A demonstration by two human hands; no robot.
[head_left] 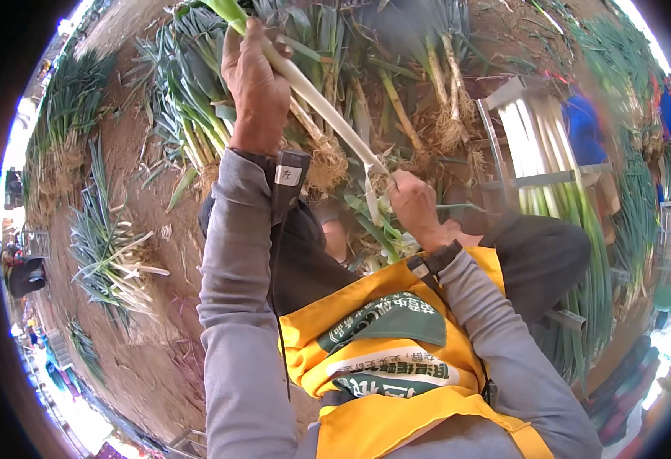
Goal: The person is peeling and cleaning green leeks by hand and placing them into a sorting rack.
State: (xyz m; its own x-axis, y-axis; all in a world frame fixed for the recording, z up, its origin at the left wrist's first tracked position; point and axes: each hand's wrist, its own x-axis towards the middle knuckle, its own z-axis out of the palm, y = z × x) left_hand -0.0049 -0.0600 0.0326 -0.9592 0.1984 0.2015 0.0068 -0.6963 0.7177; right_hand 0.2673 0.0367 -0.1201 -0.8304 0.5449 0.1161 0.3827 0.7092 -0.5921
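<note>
A long leek (326,109) with a white shaft slants across the upper middle, its green end up and left. My left hand (257,88) is wrapped round it just below the green part. At the lower, root end, the closed fingers of my right hand (416,203) grip the tip. A pale strip of loose skin (371,197) hangs down beside those fingers. Below my hands lie green and pale leek scraps (385,237), between my bent legs.
Untrimmed leeks with dirty roots (324,164) lie ahead on brown soil. A metal rack (500,145) at right holds clean white leeks (538,138). Loose leeks (113,256) lie at left, with a tall pile (60,130) beyond. Something blue (584,130) sits beside the rack.
</note>
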